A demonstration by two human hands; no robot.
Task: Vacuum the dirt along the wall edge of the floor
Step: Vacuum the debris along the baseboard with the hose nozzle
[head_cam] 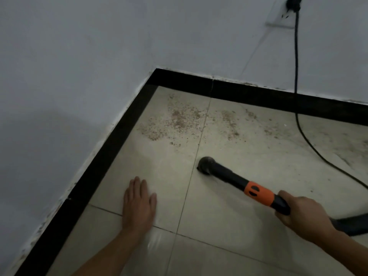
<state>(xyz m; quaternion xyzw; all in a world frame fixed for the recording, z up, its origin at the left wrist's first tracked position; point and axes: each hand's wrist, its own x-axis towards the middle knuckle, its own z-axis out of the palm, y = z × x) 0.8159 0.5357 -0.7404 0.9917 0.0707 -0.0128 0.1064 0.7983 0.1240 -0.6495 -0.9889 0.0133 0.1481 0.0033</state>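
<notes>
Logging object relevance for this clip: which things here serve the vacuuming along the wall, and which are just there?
In use: black vacuum wand with orange collar, gripped by the right hand; scattered brown dirt by the black skirting.
Just there: left hand flat on beige floor tile; black cord hanging from white wall socket.

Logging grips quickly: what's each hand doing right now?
Left hand: open, flat on the floor tile.
Right hand: gripping the vacuum wand.
</notes>
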